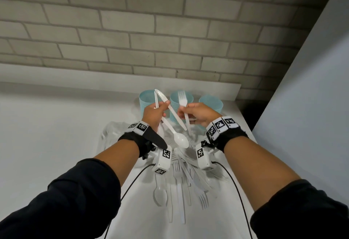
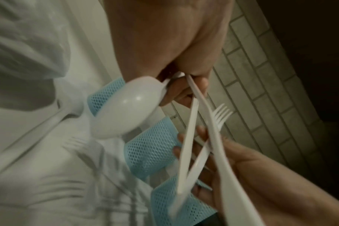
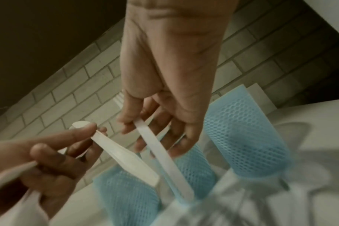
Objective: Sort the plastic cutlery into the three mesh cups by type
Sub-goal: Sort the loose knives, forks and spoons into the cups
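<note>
Three mesh cups [image 1: 181,104] — right hand [image 1: 196,114] pinching one fork [image 1: 182,99].

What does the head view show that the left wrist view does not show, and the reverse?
Only the head view shows both forearms, the wrist cameras and the loose cutlery pile on the white table. Only the left wrist view shows the mesh holes of the cups close up and the underside of the spoon bowl. Both show the left hand holding the spoon and the knife, the right hand holding the fork, and the blue cups.
</note>
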Demonstrator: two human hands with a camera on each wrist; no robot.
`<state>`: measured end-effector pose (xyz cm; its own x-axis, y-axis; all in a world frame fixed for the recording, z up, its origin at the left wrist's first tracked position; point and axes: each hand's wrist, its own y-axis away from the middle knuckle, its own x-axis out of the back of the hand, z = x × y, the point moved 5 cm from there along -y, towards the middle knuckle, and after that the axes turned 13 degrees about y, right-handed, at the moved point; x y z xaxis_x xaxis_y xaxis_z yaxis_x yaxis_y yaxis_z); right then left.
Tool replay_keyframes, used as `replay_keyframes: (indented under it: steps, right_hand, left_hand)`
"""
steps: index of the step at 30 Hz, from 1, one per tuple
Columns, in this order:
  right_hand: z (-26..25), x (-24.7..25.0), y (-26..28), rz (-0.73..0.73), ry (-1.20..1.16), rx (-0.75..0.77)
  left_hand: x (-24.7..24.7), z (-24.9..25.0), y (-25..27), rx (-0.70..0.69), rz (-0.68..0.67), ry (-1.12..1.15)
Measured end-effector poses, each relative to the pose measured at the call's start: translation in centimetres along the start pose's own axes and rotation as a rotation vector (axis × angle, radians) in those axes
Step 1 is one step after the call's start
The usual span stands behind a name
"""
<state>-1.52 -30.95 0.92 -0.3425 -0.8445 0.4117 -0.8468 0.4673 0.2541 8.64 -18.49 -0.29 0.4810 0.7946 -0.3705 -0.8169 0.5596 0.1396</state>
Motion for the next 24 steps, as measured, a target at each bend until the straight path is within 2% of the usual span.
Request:
replay_keyframes:
  steps: [5, 8, 12, 16, 18, 22, 24]
  right_hand:
    - [-3.7, 4.1, -1.3, 0.489, -0.351, 0.239]
    - [-4.3, 5.3, -3.2, 0.609, -0.359, 0.255]
    - [-2.5, 4.8, -6.1, 0.632, -0.082, 0.18]
    - [-1.2, 4.2, -7.9, 0.55, -0.03, 0.107]
    - [-2.0, 4.1, -7.6, 0.545, -0.037, 0.143]
    - [-5.2, 4.4, -4.3, 0.656, 0.093, 0.329]
    - [-6.7, 3.7, -3.2, 0.529, 0.133, 0.385]
  left_hand:
    - [-1.1, 1.2, -0.8, -0.043, 0.003, 0.011]
    - [-1.3, 1.5, -1.5, -0.041, -0.011, 0.007]
    - [-1.1, 1.6, -2.1, -0.041, -0.019, -0.003]
    - [-0.8, 1.9, -2.3, -0.044, -0.024, 0.01]
    - [-0.6, 2.1, -2.2, -0.053, -0.02, -0.004]
    - [-0.4, 1.9, -2.0, -0.079, -0.011, -0.045]
    - [-0.8, 1.8, -1.7, -0.097, -0.027, -0.045]
